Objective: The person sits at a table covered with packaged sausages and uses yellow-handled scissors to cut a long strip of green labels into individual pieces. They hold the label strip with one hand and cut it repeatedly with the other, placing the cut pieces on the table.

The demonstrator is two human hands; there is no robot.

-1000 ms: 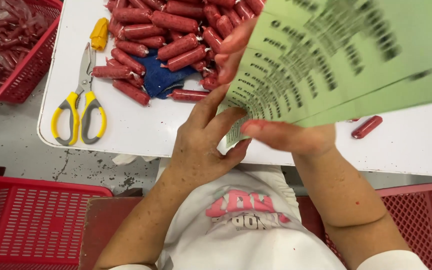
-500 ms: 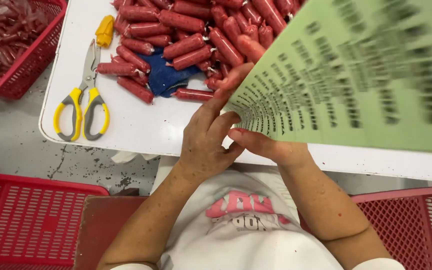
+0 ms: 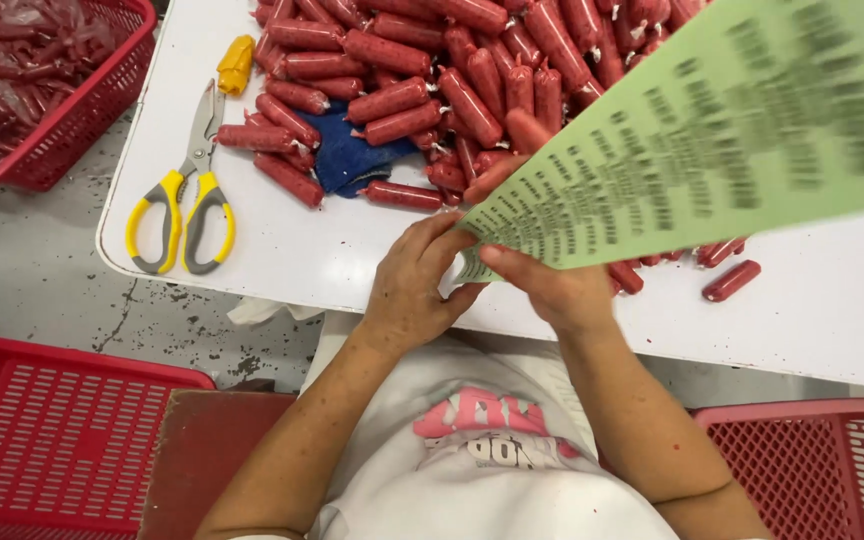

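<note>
We see a pale green sheet [image 3: 712, 130] covered in rows of blurred black print, held at its corner by our left hand [image 3: 417, 285] and right hand [image 3: 552, 285]. Behind it lies a heap of deep red sausages [image 3: 432, 70] in glossy casings, spread over a white table [image 3: 302, 250]. A dark blue cloth [image 3: 347, 160] shows among them. The scissors [image 3: 187, 190] have silver blades and yellow handles lined with grey, and a small yellow piece [image 3: 235, 62] lies just above them. We see 3 bright red mesh baskets [image 3: 57, 430], one filled with dull red scraps. The floor [image 3: 42, 270] is grey with dark specks. Our shirt [image 3: 492, 450] is white with pink lettering.
</note>
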